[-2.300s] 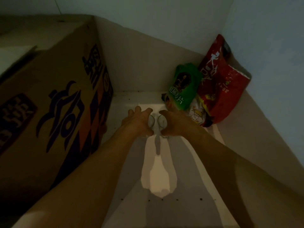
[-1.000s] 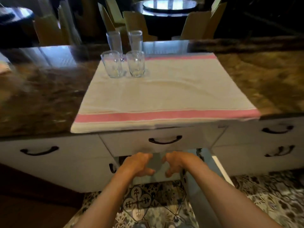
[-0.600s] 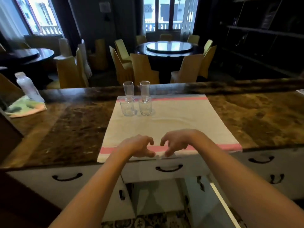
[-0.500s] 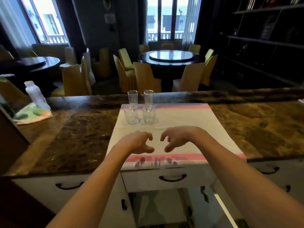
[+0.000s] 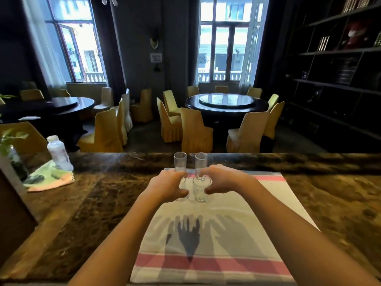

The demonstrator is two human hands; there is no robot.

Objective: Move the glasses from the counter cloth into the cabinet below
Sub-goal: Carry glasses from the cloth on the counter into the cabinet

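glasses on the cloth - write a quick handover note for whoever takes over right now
Left hand: closing around the near left short glass; firm grip not certain.
Right hand: closing on the near right short glass, same doubt.
Two tall glasses stand behind them on the cloth, untouched.
Done: nothing checkable here; the cabinet is out of view.
Left: carry these two down into the cabinet, then the tall pair.

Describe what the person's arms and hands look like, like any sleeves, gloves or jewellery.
Both forearms are bare right to the bottom of the picture, with no sleeves showing. The left hand and right hand wear no gloves, and no rings, watch or bracelets are visible on the hands or wrists. No markings show.
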